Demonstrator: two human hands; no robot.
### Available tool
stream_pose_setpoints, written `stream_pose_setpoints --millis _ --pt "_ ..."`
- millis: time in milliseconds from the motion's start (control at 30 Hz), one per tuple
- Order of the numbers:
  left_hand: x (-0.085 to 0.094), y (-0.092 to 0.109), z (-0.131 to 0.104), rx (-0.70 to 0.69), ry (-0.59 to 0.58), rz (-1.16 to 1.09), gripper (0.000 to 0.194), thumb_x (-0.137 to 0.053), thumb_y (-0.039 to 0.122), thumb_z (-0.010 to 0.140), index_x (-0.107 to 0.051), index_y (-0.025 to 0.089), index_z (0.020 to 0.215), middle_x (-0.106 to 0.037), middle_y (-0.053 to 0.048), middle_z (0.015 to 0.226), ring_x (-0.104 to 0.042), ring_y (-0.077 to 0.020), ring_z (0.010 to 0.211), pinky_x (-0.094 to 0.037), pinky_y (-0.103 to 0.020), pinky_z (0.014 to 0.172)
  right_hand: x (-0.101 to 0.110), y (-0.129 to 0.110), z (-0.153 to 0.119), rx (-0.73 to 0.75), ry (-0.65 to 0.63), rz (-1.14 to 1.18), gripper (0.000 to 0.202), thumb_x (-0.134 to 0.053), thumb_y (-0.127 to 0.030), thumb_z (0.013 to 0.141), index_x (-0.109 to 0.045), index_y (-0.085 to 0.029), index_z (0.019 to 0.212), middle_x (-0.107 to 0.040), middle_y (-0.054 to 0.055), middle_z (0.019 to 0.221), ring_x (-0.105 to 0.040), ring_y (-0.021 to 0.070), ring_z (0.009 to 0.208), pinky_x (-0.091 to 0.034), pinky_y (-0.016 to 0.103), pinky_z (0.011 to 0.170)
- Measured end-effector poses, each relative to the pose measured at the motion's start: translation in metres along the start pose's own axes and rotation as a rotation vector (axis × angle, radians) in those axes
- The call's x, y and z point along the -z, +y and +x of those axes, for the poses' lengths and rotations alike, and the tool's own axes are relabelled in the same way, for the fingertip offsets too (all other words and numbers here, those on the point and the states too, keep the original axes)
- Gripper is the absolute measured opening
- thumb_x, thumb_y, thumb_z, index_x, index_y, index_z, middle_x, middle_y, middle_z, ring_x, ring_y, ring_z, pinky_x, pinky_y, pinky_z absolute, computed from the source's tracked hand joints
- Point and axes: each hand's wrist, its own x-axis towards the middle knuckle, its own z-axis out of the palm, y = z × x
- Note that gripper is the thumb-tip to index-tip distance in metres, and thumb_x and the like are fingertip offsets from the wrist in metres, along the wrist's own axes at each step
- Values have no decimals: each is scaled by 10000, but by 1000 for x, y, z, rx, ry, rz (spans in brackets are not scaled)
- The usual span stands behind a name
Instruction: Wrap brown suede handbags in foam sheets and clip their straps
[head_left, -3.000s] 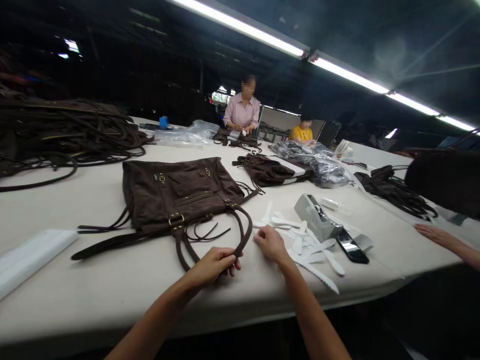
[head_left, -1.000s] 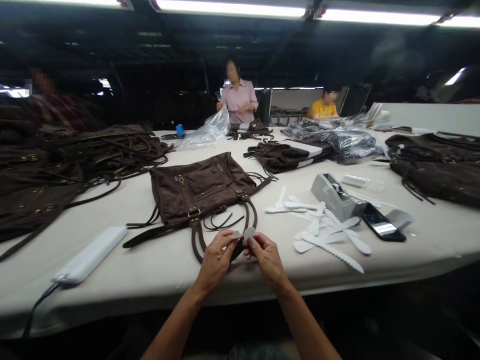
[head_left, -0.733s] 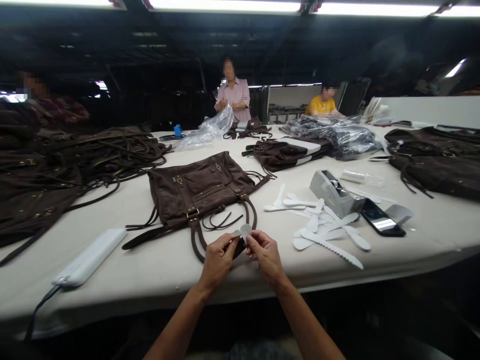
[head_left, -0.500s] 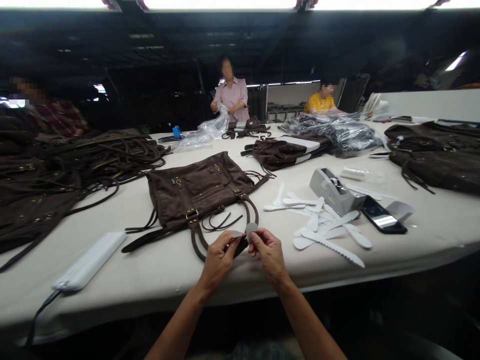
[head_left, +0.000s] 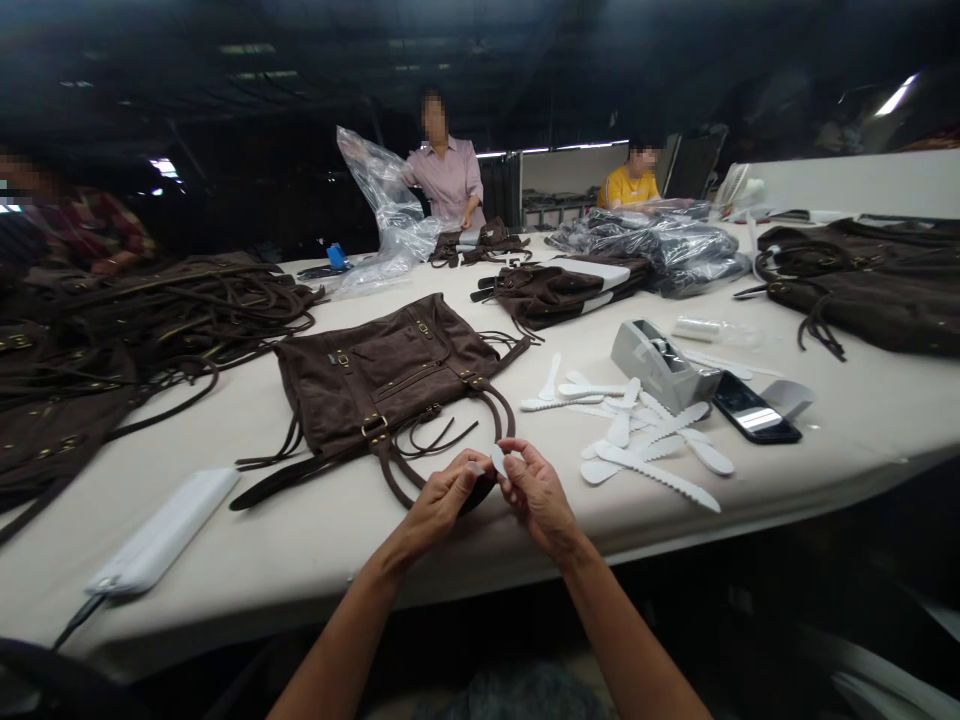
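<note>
My left hand [head_left: 442, 497] is closed in a pinch on a small white tip, in front of the dark brown bag's looped handles. Opposite it, my right hand [head_left: 541, 497] pinches the rounded end of a white strip [head_left: 499, 460]. Whether both ends belong to one strip around the handle is hidden by my fingers. Flat on the table lies the brown bag [head_left: 394, 370], its handles pointing toward me. To the right of my hands, several loose white strips with notched edges [head_left: 660, 472] lie in a pile.
A grey tape dispenser [head_left: 652, 365] and a phone [head_left: 756, 408] stand beyond the strips. At left are a white power strip [head_left: 165, 530] and a heap of brown bags [head_left: 172, 310]. Across the table [head_left: 300, 560], a person in pink [head_left: 446, 180] handles clear plastic.
The white end in my right hand has turned and shows narrower; both hands stay close together. Across the table, the person in pink has raised the clear plastic. The view has shifted slightly.
</note>
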Motion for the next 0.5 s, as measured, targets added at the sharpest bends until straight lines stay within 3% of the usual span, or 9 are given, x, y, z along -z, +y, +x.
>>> stream_pose_setpoints --millis 100,233,367,500 --pt "0 1 0 41 -72 -64 545 -330 580 937 -668 170 1062 -561 -104 1088 -555 -218 972 -440 -340 924 1 -1 0 18 -2 15 437 -741 -393 758 -549 -217 1109 -551 -49 601 -424 76 513 -276 167 458" --pt "2 2 -1 2 -134 -65 631 -219 592 949 -596 206 1277 -545 -96 1157 -504 -237 1117 -333 -391 1069 3 -1 0 24 -24 30 355 -737 -395 764 -606 -182 1016 -578 -22 661 -399 55 498 -280 173 455" --pt "8 -2 0 -20 -132 -10 466 -369 464 964 -558 244 1329 -563 -80 1155 -494 -228 1128 -322 -394 1072 4 -2 1 6 -43 53 277 -731 -398 774 -648 -158 884 -554 -21 631 -385 42 493 -268 168 453" --pt "8 -12 4 3 -119 -4 379 -539 358 907 -616 244 1261 -565 -79 1098 -535 -199 996 -452 -334 898 4 -1 1 -7 -24 96 321 -759 -384 746 -634 -167 948 -542 -33 608 -380 48 492 -262 164 449"
